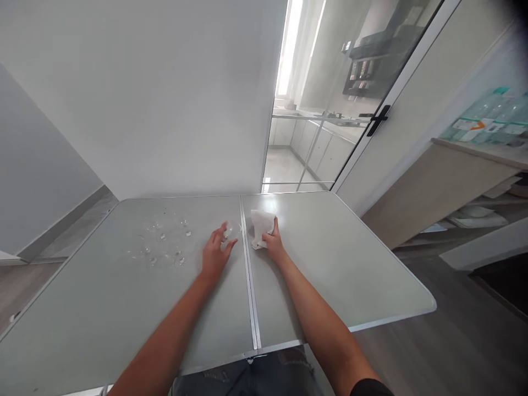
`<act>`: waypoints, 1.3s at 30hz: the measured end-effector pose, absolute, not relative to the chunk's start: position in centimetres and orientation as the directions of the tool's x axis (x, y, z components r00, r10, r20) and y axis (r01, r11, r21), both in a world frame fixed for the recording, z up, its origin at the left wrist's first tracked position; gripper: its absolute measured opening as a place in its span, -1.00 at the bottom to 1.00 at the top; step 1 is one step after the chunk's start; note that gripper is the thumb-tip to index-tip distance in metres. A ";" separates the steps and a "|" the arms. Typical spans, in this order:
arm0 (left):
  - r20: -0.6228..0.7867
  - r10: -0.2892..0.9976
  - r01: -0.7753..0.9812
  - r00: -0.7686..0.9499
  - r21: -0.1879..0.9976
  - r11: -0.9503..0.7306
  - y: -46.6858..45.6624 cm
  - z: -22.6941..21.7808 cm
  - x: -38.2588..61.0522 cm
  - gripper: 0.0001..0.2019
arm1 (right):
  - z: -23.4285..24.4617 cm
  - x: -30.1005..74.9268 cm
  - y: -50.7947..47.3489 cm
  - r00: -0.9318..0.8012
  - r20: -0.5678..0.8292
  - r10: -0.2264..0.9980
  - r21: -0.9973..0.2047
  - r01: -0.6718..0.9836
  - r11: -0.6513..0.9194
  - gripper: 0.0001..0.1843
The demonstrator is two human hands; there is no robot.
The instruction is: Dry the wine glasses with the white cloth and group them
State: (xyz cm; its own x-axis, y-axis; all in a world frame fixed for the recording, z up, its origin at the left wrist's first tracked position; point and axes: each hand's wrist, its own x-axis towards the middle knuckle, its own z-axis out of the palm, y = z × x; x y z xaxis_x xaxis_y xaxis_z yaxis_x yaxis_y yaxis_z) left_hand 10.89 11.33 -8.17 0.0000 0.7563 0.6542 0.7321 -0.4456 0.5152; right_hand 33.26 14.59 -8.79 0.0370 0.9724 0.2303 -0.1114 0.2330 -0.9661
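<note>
My left hand (216, 252) rests on the grey table (124, 297) with its fingers curled around a small clear glass (231, 231) near the centre seam. My right hand (272, 242) lies just right of the seam and grips a crumpled white cloth (261, 224). Several more clear glasses (160, 242) stand in a loose group on the left half of the table, a short way left of my left hand.
The table has a metal seam (249, 280) down its middle and stands against a white wall. A glass sliding door (371, 104) opens to a kitchen behind. A wooden counter (454, 181) with bottled items stands at the right.
</note>
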 end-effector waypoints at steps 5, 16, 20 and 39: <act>0.635 0.755 0.832 0.165 0.321 -0.452 11.1 -8.2 12.4 -0.46 | -7.5 32.7 13.1 0.019 0.424 0.906 -0.905 0.044 0.423 -0.71; 0.645 0.659 0.727 0.387 0.227 -0.649 11.3 -7.7 11.2 -0.51 | -5.0 31.5 10.6 -0.453 0.406 0.794 -0.876 0.056 0.480 -0.28; 0.690 0.626 0.736 0.363 0.199 -0.647 11.1 -7.5 11.3 -0.52 | -3.9 32.1 10.2 -0.494 0.368 0.788 -0.834 0.198 0.514 -0.13; 0.774 0.592 0.785 0.223 0.218 -0.580 10.3 -8.5 11.9 -0.50 | -3.9 33.7 11.0 -0.429 0.456 0.780 -0.838 0.089 0.539 -0.42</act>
State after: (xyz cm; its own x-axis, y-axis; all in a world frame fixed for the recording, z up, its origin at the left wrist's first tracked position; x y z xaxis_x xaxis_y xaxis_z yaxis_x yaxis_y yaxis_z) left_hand 11.86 10.26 -8.55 0.2235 0.5924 0.7740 0.7846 -0.5805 0.2178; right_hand 33.68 10.99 -3.91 -0.4295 0.7797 0.4557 0.0887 0.5386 -0.8379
